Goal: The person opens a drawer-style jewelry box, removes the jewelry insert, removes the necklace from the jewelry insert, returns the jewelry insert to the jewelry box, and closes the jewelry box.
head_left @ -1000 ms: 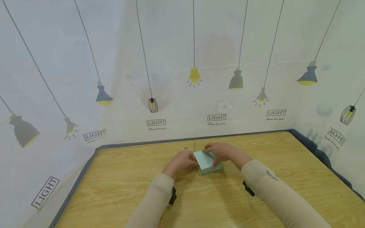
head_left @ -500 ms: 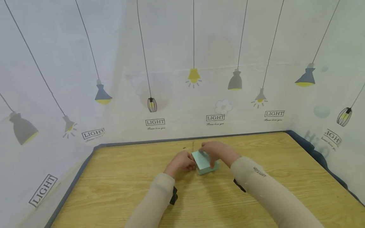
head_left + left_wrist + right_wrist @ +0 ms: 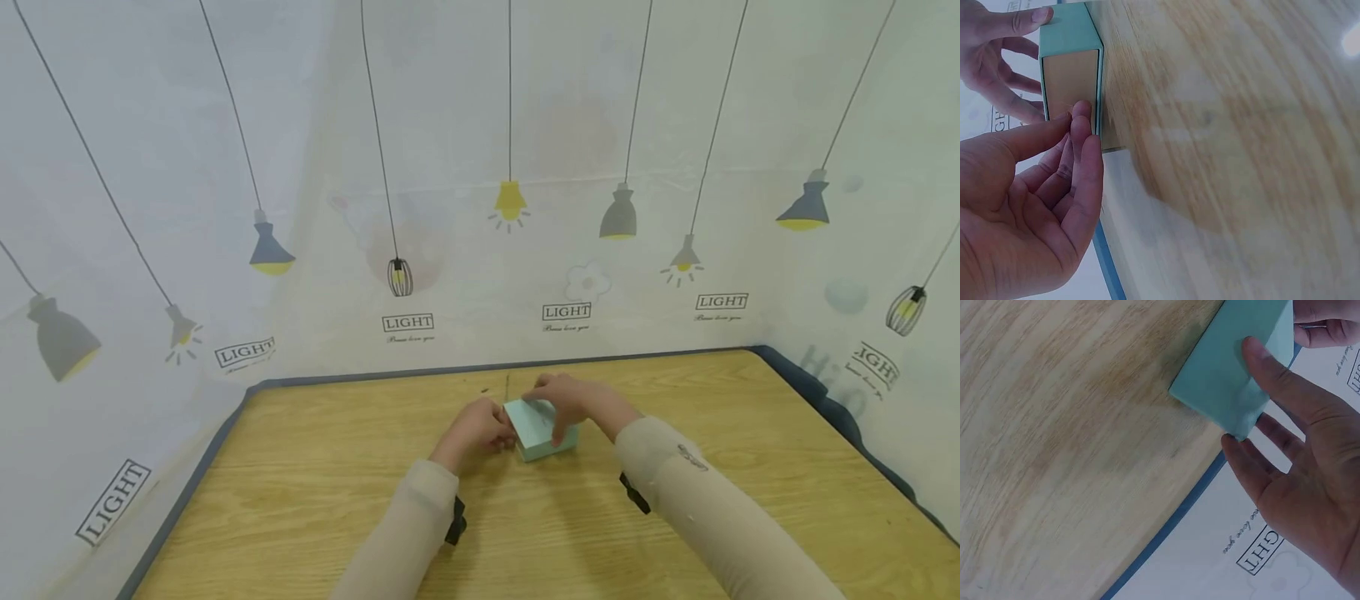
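Mint-green box (image 3: 531, 429) may slip if the left hand (image 3: 1032, 206), fingers pinching at its brown end (image 3: 1072, 78), pulls harder than the right hand (image 3: 1313, 459), fingers clamped round it, holds.

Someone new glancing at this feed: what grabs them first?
The mint-green box toward the wood-grain table's far side, gripped from the right by the right hand, while the left hand pinches at its tan end panel. Then the yellow lamp printed mid-backdrop, above the box.
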{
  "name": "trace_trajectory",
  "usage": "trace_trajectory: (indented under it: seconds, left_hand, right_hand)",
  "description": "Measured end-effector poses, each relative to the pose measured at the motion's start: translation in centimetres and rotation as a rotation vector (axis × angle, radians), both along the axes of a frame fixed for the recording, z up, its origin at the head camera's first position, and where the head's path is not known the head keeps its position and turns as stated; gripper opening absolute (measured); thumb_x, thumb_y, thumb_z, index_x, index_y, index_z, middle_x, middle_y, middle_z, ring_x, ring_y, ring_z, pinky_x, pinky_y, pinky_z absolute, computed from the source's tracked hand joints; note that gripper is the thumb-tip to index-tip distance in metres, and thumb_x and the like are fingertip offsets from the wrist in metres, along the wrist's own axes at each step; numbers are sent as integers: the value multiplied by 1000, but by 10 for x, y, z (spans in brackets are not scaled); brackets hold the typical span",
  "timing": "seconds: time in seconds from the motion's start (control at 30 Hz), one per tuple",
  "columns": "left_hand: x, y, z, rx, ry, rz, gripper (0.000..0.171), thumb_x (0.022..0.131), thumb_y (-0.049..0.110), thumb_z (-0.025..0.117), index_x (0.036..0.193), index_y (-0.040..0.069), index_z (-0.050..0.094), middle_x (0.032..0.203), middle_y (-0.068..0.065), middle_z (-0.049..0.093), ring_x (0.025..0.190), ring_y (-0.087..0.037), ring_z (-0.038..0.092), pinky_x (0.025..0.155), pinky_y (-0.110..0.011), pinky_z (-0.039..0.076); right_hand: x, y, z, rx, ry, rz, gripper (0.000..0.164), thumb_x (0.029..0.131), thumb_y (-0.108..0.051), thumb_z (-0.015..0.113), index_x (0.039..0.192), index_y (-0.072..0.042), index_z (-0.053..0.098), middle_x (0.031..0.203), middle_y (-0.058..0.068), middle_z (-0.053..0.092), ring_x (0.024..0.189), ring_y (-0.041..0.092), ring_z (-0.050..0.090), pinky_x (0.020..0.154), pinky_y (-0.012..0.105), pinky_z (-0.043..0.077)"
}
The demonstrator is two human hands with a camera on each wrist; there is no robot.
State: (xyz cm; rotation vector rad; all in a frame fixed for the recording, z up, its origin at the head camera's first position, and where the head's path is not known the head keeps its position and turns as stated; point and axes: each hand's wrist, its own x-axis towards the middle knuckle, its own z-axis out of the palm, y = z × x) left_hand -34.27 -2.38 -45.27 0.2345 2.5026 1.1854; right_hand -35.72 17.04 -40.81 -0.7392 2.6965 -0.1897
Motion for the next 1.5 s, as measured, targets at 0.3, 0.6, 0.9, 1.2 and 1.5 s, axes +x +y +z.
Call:
trace_trajectory:
  seconds: [0.3, 0.6, 0.9, 1.2, 1.5]
  left_hand:
    - [0, 1, -2, 5, -9, 3, 10, 92, 4, 67, 83, 1, 69, 82, -7, 73, 70, -15, 64, 63, -24, 55]
    - [-2, 2, -3, 0, -14, 4, 14, 92, 4, 65, 79, 3, 68, 77, -4, 71, 66, -13, 61, 59, -22, 53]
    - [-2, 1, -4, 2, -14, 10, 15, 92, 3, 66, 77, 4, 66, 77, -4, 71, 67, -13, 62, 59, -21, 52]
    - [-2, 0, -5, -1, -9, 6, 13, 91, 2, 66, 77, 4, 66, 79, -6, 72, 67, -14, 62, 59, -21, 52]
    - [-1, 2, -3, -12, 2, -10, 13, 91, 2, 66, 78, 3, 67, 76, -5, 71, 65, -13, 61, 58, -22, 52]
  right_hand:
    - [3, -5, 1, 17, -2, -42, 86, 70, -17, 92, 145, -16, 51, 146, 13, 46, 130, 34, 47, 108, 52, 45]
    - [4, -7, 5, 28, 6, -48, 84, 69, -16, 92, 143, -14, 52, 142, 14, 48, 127, 35, 49, 107, 52, 46]
    - [3, -8, 5, 44, 3, -50, 83, 69, -17, 92, 142, -15, 52, 143, 13, 48, 128, 34, 48, 108, 52, 45]
    - [2, -12, 3, 56, -2, -67, 83, 69, -18, 93, 142, -18, 53, 142, 10, 49, 129, 33, 48, 108, 51, 45]
    - [3, -10, 4, 57, -1, -68, 83, 69, -17, 93, 142, -17, 53, 145, 11, 48, 131, 34, 47, 109, 52, 44]
